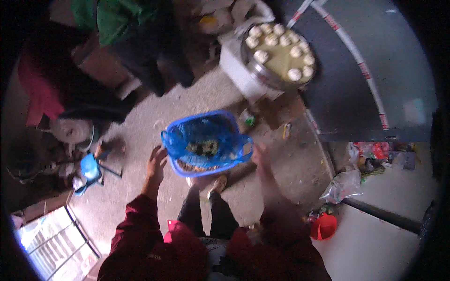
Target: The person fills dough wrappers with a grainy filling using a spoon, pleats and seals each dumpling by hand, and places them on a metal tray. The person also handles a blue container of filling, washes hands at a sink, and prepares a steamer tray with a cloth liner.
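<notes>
A blue-violet plastic basin sits before my feet with small brown pieces along its bottom edge. Spread over it is a translucent blue plastic bag, its two handles sticking out to the sides. Greenish and dark contents lie in the middle of the bag, too blurred to name. My left hand is at the basin's left side near one bag handle, fingers apart and nothing seen in them. At the other handle, my right hand is blurred; whether it grips the handle cannot be made out.
A round tray of white, bun-like lumps stands on a white box. Dark panels are at right, with a clear plastic bag and red container below. A blue stool and people in green and dark clothes are left.
</notes>
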A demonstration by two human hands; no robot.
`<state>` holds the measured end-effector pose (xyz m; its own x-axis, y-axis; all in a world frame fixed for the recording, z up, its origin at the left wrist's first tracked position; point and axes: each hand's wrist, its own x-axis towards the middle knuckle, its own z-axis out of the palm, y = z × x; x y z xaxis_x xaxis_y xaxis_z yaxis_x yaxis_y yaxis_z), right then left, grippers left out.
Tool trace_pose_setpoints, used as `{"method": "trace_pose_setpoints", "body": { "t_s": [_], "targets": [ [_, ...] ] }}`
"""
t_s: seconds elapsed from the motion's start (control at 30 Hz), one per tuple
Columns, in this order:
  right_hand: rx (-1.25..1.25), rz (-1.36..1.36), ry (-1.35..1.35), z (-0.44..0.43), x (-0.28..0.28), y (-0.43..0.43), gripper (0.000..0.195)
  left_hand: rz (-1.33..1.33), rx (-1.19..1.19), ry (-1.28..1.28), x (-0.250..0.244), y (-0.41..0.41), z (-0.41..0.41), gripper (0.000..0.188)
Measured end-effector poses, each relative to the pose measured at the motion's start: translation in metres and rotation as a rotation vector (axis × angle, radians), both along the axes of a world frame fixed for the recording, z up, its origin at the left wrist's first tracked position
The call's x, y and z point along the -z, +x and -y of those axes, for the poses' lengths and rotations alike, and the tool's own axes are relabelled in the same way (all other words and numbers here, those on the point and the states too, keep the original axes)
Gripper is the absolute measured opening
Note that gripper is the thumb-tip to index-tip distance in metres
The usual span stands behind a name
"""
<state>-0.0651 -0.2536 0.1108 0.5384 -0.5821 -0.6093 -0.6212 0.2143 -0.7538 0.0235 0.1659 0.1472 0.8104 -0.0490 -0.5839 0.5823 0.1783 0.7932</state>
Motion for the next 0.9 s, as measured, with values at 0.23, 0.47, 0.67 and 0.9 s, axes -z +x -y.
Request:
{"method": "trace_pose_setpoints", "body": {
  "t_s": [0.23, 0.47, 0.67, 0.9],
  "targets": [
    [-0.055, 0.208, -0.193, -0.005, 0.03, -0.071, 0.047, 0.172, -0.303, 0.246, -0.059, -0.015, 0.033, 0.074],
    [-0.059, 0.359, 0.067, -0.05, -0.053, -0.08, 0.028, 0.213, -0.117, -0.01, -0.082, -0.039, -0.013, 0.055],
    [-0.178, 0.417, -0.088, -0.147, -0.159, -0.018, 0.025, 0.17, -0.019, -0.031, -0.149, -0.029, -0.096, 0.044],
    [-0.222, 0.524, -0.047, -0.359, -0.267, 0.054, 0.03, 0.217, 0.014, 0.063, -0.147, -0.006, -0.286, 0.038]
  ]
}}
